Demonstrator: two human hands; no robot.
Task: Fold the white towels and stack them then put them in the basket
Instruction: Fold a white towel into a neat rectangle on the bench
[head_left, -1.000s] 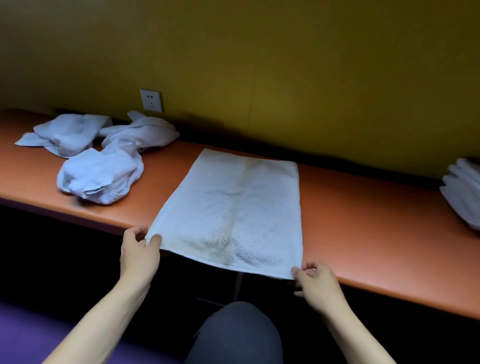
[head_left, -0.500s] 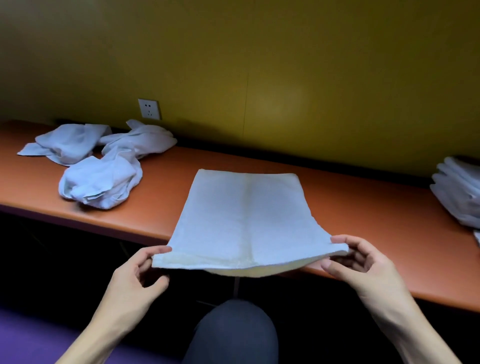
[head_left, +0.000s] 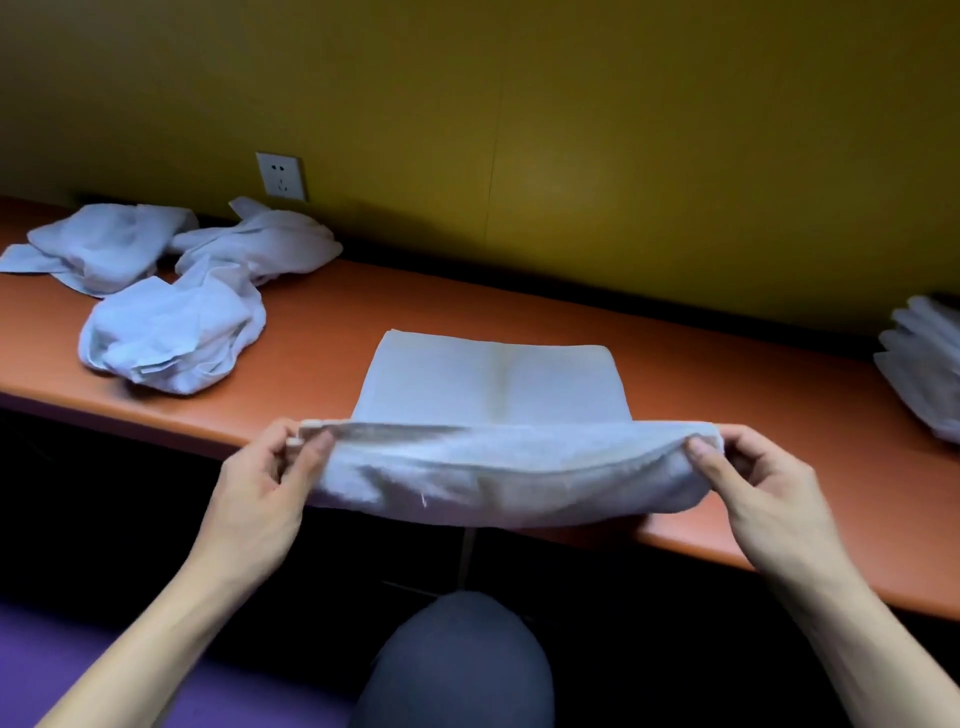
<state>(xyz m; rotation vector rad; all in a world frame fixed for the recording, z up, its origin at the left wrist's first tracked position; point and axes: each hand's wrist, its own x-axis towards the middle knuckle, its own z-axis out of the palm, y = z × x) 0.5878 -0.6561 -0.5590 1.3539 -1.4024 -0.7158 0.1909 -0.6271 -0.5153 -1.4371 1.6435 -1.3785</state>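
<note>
Dim, warm light from above leaves a soft glow on the yellow wall (head_left: 545, 171). Under the orange counter (head_left: 519, 312) all is near black. Edges bend and blur, most at the right towel stack (head_left: 924, 364).

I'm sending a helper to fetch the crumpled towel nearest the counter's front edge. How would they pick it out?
Find the white wall socket above the orange counter. Below it lie three crumpled towels; take the crumpled towel closest to the front edge. Unlike the two behind it, it lies nearest the person, left of the towel both hands hold.
</note>
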